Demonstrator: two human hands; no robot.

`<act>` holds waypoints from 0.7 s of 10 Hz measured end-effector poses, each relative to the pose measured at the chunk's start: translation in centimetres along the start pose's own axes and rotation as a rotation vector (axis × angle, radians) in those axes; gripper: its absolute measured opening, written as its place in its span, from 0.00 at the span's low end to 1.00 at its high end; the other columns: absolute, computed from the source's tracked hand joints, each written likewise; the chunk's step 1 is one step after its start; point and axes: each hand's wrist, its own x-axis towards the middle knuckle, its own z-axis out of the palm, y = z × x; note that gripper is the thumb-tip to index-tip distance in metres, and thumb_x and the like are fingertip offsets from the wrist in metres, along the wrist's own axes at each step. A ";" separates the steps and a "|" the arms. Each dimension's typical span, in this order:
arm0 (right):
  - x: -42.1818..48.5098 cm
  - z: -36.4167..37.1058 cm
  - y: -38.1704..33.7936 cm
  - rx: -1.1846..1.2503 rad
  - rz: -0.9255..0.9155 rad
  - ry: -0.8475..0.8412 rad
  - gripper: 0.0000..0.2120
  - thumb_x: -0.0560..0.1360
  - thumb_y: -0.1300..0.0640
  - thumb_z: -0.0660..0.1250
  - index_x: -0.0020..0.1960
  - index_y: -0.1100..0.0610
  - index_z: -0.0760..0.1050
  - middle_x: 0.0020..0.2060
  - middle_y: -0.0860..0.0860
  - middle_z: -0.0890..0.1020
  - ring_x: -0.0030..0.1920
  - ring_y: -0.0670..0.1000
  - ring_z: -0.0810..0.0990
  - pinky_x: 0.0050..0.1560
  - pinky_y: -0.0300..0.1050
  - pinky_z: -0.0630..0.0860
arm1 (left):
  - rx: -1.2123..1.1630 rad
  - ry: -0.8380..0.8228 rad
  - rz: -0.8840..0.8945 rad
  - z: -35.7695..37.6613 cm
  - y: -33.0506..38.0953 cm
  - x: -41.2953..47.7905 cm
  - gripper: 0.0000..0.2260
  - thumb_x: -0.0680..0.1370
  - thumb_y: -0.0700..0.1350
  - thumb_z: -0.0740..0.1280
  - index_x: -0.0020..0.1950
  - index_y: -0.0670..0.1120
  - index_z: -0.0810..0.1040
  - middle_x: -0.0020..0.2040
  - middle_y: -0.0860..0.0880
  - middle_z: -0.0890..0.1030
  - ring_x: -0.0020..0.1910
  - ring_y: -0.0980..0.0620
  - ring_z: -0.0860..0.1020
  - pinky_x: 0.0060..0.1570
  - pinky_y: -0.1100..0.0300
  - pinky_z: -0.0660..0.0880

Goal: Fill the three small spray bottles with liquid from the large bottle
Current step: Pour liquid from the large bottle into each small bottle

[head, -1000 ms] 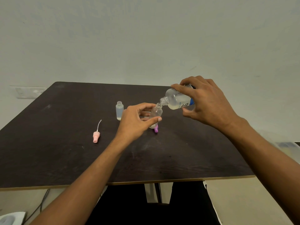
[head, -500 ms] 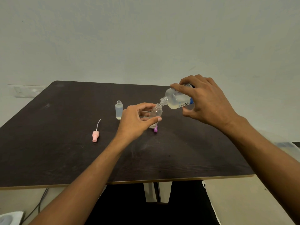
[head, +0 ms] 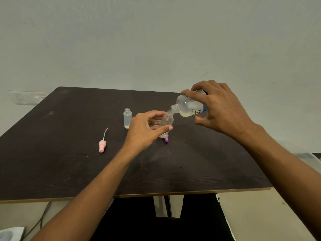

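2 small spray bottles in view, both uncapped. Left hand (head: 145, 129) pinches the held small bottle (head: 166, 121) between thumb and fingers, slightly tilted, over the dark tabletop (head: 69, 162). Right hand (head: 220, 108) has its fingers curled round the large bottle (head: 186, 106), tipped neck-down, its mouth at the held bottle's mouth. Yellowish liquid sits in its low side. Standing small bottle (head: 127, 118), just left of the left hand, shows a little liquid. Pink spray cap (head: 102, 146) lies further left; purple cap (head: 166, 138) lies below the held bottle
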 end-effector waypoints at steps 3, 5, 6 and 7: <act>-0.1 0.0 0.0 -0.012 -0.004 0.004 0.36 0.68 0.53 0.80 0.75 0.48 0.74 0.64 0.53 0.79 0.62 0.58 0.77 0.64 0.57 0.73 | 0.000 0.001 -0.005 0.1 0.1 0.0 0.21 0.71 0.49 0.82 0.63 0.54 0.84 0.51 0.63 0.84 0.53 0.66 0.83 0.50 0.71 0.80; 0.1 -0.1 0.1 -0.020 -0.001 -0.009 0.37 0.68 0.52 0.81 0.75 0.48 0.74 0.65 0.54 0.79 0.64 0.59 0.77 0.66 0.58 0.73 | 0.003 -0.004 -0.007 0.1 0.3 0.0 0.20 0.71 0.49 0.82 0.62 0.55 0.83 0.51 0.63 0.83 0.52 0.68 0.83 0.49 0.72 0.79; 0.1 -0.2 0.1 -0.024 0.002 -0.017 0.37 0.68 0.52 0.81 0.75 0.48 0.73 0.66 0.54 0.79 0.65 0.59 0.77 0.66 0.58 0.73 | -0.004 -0.007 -0.009 0.1 0.4 0.0 0.20 0.71 0.49 0.82 0.61 0.57 0.83 0.50 0.64 0.83 0.51 0.69 0.83 0.48 0.72 0.79; 0.1 -0.3 0.0 -0.024 -0.003 -0.009 0.37 0.68 0.52 0.81 0.75 0.48 0.74 0.65 0.53 0.79 0.64 0.59 0.77 0.66 0.58 0.73 | 0.006 -0.004 -0.006 0.1 0.3 0.0 0.21 0.71 0.49 0.82 0.63 0.55 0.83 0.51 0.64 0.83 0.52 0.68 0.83 0.50 0.71 0.80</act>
